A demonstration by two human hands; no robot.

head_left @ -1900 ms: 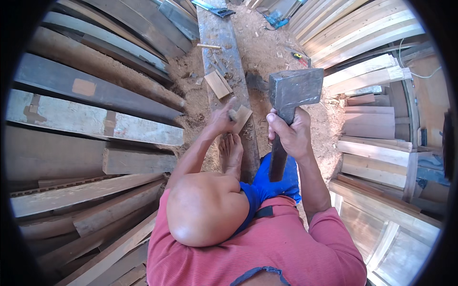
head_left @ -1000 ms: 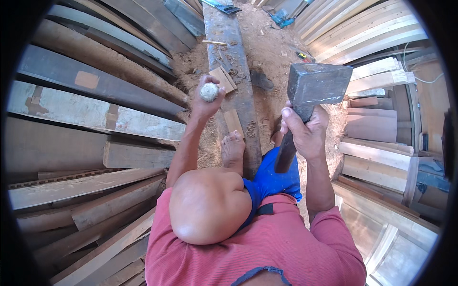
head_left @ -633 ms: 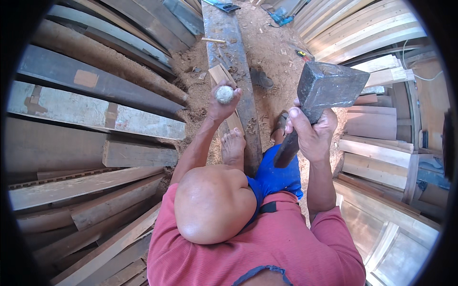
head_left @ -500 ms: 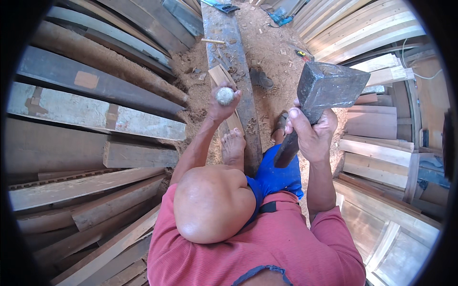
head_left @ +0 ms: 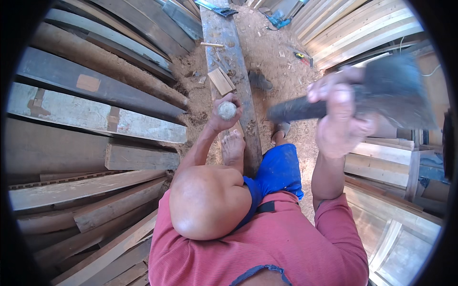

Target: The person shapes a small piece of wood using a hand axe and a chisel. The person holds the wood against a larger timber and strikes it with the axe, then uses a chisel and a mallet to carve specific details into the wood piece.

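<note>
My left hand (head_left: 219, 122) is closed round an upright chisel (head_left: 226, 110). Only its round, pale, worn butt end shows; the blade is hidden below the fist. Under that hand lies a light wood piece (head_left: 220, 82), its far end sticking out beyond my knuckles. It rests on a long grey plank (head_left: 224, 31), and my bare foot (head_left: 233, 147) presses down close behind. Off to the right, my right hand (head_left: 341, 119) grips the handle of a dark, blocky mallet (head_left: 398, 93). Mallet and fingers are smeared by motion, with the head pointing right, away from the chisel.
Stacked boards (head_left: 100, 112) crowd the left side, and more timber (head_left: 362, 31) leans at the right. A handsaw (head_left: 217, 8) lies at the plank's far end. Beyond it are a blue power tool (head_left: 279, 21) and a tape measure (head_left: 302, 58). Shavings cover the floor.
My right hand has swung the mallet outward to the right, its handle now nearly level. My left hand has shifted slightly nearer with the chisel, and more of the wood piece's top shows.
</note>
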